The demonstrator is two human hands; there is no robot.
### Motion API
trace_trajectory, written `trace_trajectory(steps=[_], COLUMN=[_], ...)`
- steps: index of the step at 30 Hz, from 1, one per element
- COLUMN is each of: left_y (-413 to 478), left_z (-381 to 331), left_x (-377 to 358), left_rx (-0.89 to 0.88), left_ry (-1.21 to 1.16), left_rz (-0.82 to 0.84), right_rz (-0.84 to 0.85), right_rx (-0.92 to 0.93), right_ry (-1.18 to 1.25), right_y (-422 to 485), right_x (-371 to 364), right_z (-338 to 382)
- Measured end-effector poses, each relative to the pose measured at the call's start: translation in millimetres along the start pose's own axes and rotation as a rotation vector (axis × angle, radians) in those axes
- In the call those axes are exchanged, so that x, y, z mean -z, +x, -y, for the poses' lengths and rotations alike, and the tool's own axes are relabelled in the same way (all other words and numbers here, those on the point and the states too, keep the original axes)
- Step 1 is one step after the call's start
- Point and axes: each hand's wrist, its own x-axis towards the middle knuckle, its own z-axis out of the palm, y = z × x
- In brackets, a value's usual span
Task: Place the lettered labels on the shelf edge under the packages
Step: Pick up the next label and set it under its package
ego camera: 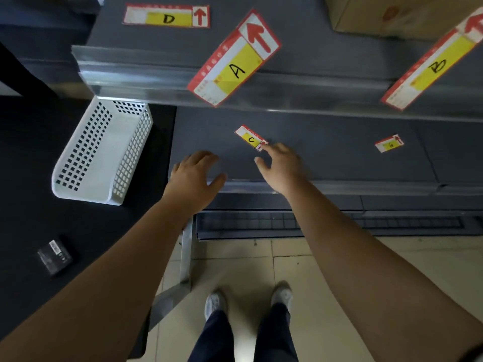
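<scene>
Off to the left, a white plastic basket (102, 152) with a grid of holes sits on a black mat (31, 178), tilted at an angle. Nearer the bottom left, a small dark box (55, 257) with a barcode sticker lies on that same mat, well apart from the basket. Below, pale floor tiles (300, 283), two white shoes (215, 304) and dark trousers (217, 340).

Lettered labels: five, D (166, 16), A (233, 58), B (433, 61), C (251, 138), G (389, 143)
White basket (100, 152): one
Cardboard box (402, 14): one
Hands: two, left (194, 176), right (281, 165)
Black pack (54, 257): one
</scene>
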Motion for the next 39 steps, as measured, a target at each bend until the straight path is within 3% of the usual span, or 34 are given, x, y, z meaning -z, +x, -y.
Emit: trace_trajectory(steps=[6, 12, 18, 22, 39], left_y=[1, -8, -16, -24, -38], left_z=[4, -2, -7, -6, -6], left_x=[-3, -2, 2, 6, 8], left_rx=[0.006, 0.019, 0.012, 0.022, -0.016], left_ry=[0.003, 0.009, 0.009, 0.026, 0.036], left_rz=[0.018, 0.038, 0.027, 0.032, 0.035], right_rz=[-0.028, 0.025, 0.097, 0.167, 0.186], right_rx=[0.048, 0.108, 0.052, 0.006, 0.042], right_ry=[-0.124, -0.044, 0.022, -0.067, -0.063], right_y=[18, -2, 6, 17, 8], right_x=[-12, -4, 9, 9, 15], right_z=[-1, -15, -10, -6, -4])
